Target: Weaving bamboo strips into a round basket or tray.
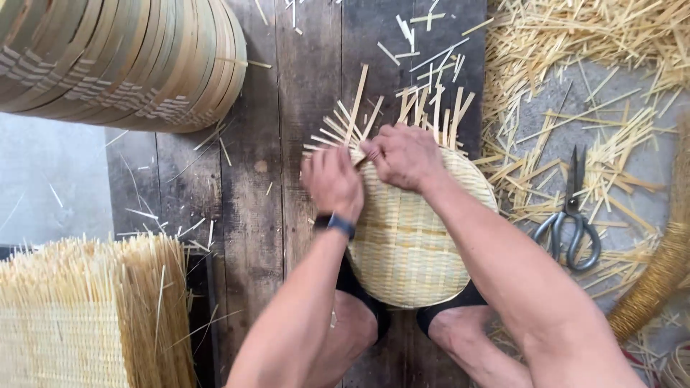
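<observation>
Wooden planks (251,215) | both hands' fingers grip woven bamboo mat (410,244) edge

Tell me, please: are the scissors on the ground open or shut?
Shut. The scissors lie flat among the straw-coloured strips, their blades together in one straight point and the two handle loops close side by side.

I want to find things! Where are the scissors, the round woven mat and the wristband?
scissors (573,215), head view, on the pivot above the handles.
round woven mat (402,244), head view, middle of its woven face.
wristband (341,225), head view, on the left wrist.
</observation>
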